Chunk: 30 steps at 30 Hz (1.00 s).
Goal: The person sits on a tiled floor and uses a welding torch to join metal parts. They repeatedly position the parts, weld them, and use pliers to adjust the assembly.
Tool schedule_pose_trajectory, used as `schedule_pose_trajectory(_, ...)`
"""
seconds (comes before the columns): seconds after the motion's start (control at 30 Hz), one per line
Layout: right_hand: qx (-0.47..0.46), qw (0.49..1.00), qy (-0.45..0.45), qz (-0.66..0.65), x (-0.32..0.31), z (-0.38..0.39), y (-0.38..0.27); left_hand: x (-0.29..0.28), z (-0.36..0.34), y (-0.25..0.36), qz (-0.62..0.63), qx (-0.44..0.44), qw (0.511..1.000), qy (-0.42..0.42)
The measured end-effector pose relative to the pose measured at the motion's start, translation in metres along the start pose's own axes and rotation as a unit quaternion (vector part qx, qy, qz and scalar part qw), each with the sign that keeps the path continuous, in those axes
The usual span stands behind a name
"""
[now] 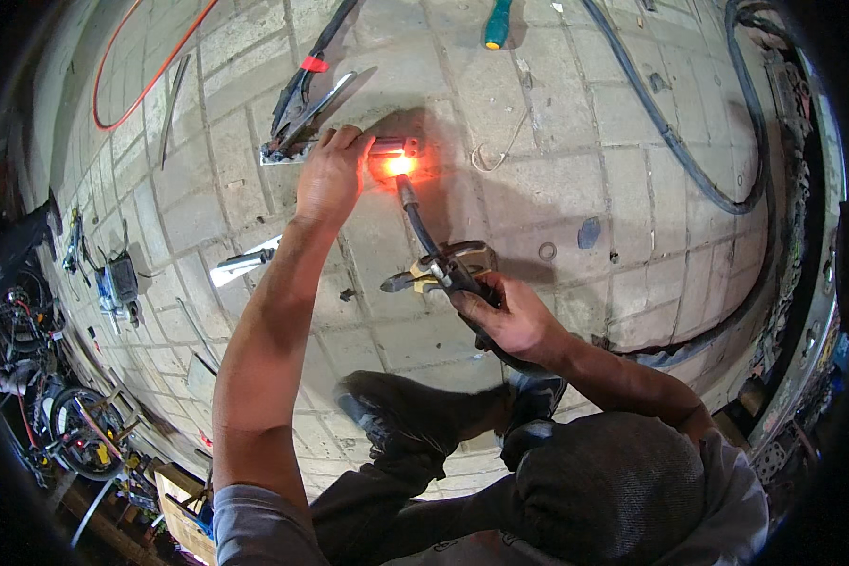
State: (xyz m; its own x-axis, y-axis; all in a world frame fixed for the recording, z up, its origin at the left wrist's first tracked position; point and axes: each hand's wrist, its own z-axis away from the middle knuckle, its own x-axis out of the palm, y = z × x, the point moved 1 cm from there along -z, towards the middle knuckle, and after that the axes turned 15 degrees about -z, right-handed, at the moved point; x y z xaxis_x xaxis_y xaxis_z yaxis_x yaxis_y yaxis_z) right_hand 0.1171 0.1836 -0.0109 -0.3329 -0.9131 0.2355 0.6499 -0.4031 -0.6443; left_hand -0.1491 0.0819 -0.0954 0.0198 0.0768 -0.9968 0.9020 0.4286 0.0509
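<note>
Cap [613, 476] sat nearest the camera. I observed the right hand [519, 321] gripping the torch [455, 275], left hand [332, 176] clasping the workpiece [385, 146]; I judged it welding, next requiring steady travel.

We see black on the torch [422, 226] in our right hand [516, 321], and a yellow-white, red-edged glow [401, 165] beside our left hand [331, 177]. Beyond both, a green handle [498, 21] with a yellow end lies on grey, brick-patterned paving [538, 208].

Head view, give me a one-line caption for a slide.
Over brick paving, the left hand holds a metal piece while the right hand points a welding torch at a bright glow.
</note>
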Motion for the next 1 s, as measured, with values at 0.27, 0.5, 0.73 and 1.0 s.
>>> schedule_pose_trajectory(0.27,0.008,1.000,-0.012,-0.020,-0.002,-0.001,0.004,-0.001,0.001,0.001,-0.004,0.009,1.000,0.016)
schedule_pose_trajectory(0.5,-0.004,1.000,-0.002,-0.023,-0.002,-0.005,0.009,0.002,0.002,0.000,0.007,0.005,1.000,0.017)
schedule_pose_trajectory(0.73,0.017,0.999,0.001,-0.028,-0.001,-0.003,0.004,0.003,0.001,0.001,0.016,0.005,1.000,0.024)
schedule_pose_trajectory(1.0,-0.014,1.000,-0.001,0.004,-0.002,-0.001,0.000,0.002,0.005,-0.010,-0.016,0.004,1.000,0.018)
